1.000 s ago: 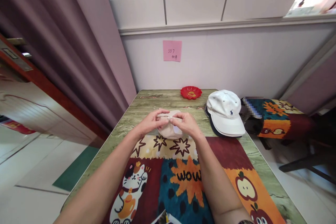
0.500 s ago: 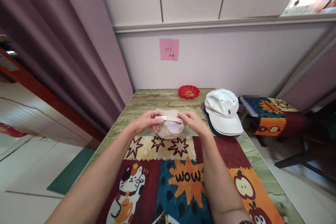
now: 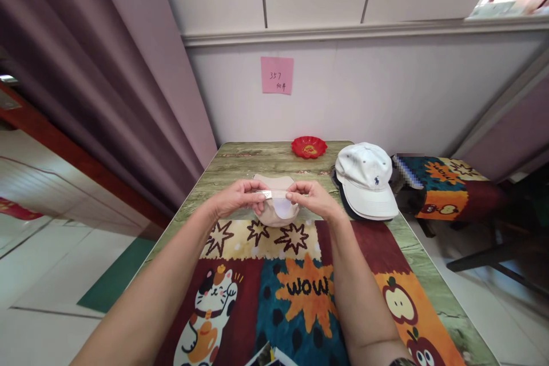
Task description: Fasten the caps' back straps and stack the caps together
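Observation:
A pale beige cap (image 3: 278, 216) rests on the table at the mat's far edge, its back opening and strap turned toward me. My left hand (image 3: 241, 197) pinches the strap's left part, beside a small light buckle (image 3: 266, 194). With thumb and fingertips, my right hand (image 3: 312, 197) grips the same strap on its right side. Part of the cap's crown and strap is hidden behind my fingers. To the right of my right hand, a white cap (image 3: 364, 168) with a small dark emblem sits stacked on a dark cap (image 3: 373, 217).
At the table's back stands a red scalloped dish (image 3: 309, 147). A patterned mat (image 3: 295, 274) covers the near part of the table (image 3: 240, 154). A pink note (image 3: 277, 75) is stuck on the wall. A bench (image 3: 446, 189) with a similar cloth stands at right.
My right hand has shifted slightly left along the strap, its fingertips now closer to the buckle. My left hand keeps its pinch. The view has tilted slightly.

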Action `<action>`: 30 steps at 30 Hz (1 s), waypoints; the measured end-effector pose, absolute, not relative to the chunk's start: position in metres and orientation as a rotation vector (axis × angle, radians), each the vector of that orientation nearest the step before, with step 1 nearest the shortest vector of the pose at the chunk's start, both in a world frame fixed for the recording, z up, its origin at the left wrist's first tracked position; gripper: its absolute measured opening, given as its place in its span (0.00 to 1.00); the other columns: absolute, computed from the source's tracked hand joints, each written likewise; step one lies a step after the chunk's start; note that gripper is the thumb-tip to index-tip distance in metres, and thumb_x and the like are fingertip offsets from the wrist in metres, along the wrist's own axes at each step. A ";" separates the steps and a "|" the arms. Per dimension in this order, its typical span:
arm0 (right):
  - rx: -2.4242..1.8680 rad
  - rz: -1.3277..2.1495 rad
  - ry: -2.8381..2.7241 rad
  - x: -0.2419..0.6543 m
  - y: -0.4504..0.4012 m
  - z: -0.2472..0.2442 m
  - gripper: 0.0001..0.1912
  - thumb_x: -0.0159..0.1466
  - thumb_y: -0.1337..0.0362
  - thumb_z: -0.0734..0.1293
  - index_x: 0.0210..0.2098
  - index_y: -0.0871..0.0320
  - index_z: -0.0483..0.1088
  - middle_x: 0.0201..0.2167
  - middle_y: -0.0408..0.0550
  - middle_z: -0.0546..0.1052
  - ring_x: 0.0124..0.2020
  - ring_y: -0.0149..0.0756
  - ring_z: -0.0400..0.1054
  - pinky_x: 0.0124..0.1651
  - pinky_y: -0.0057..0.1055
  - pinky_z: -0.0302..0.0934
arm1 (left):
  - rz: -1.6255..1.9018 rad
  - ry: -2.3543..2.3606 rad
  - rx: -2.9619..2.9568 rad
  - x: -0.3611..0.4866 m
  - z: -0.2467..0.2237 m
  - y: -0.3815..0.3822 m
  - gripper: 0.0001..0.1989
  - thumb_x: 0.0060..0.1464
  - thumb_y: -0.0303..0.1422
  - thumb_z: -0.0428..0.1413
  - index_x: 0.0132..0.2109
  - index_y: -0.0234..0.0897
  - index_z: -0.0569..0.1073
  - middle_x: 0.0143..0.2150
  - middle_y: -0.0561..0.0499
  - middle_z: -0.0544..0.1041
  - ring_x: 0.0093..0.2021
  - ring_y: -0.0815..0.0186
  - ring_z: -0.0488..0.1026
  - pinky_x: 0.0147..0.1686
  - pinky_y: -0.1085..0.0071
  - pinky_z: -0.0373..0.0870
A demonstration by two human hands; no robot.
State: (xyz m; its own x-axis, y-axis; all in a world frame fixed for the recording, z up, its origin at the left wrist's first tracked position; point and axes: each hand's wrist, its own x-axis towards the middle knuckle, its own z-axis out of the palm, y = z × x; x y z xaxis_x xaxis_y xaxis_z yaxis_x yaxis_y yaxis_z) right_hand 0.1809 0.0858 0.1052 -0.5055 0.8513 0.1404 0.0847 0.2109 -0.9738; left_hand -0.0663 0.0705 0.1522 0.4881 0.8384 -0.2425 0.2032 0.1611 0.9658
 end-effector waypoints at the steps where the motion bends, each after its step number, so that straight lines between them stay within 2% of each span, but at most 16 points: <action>1: -0.884 1.344 -1.764 0.179 0.085 0.106 0.14 0.59 0.55 0.69 0.33 0.61 0.75 0.26 0.44 0.74 0.28 0.31 0.64 0.33 0.27 0.57 | 0.592 1.002 1.375 -0.066 0.152 0.070 0.18 0.49 0.39 0.66 0.44 0.34 0.78 0.28 0.47 0.78 0.27 0.65 0.75 0.33 0.67 0.73; 8: -0.939 1.192 -1.763 0.164 0.082 0.107 0.12 0.58 0.57 0.69 0.29 0.61 0.76 0.25 0.44 0.74 0.28 0.30 0.63 0.32 0.26 0.54 | 0.524 0.972 1.447 -0.063 0.151 0.073 0.21 0.53 0.40 0.63 0.50 0.32 0.75 0.27 0.50 0.77 0.27 0.68 0.73 0.33 0.70 0.72; 30: -0.955 1.186 -1.754 0.159 0.081 0.107 0.11 0.57 0.59 0.67 0.26 0.61 0.73 0.25 0.43 0.73 0.28 0.30 0.63 0.31 0.26 0.55 | 0.482 0.987 1.472 -0.058 0.150 0.079 0.16 0.53 0.39 0.63 0.43 0.32 0.77 0.25 0.53 0.74 0.26 0.70 0.71 0.29 0.73 0.71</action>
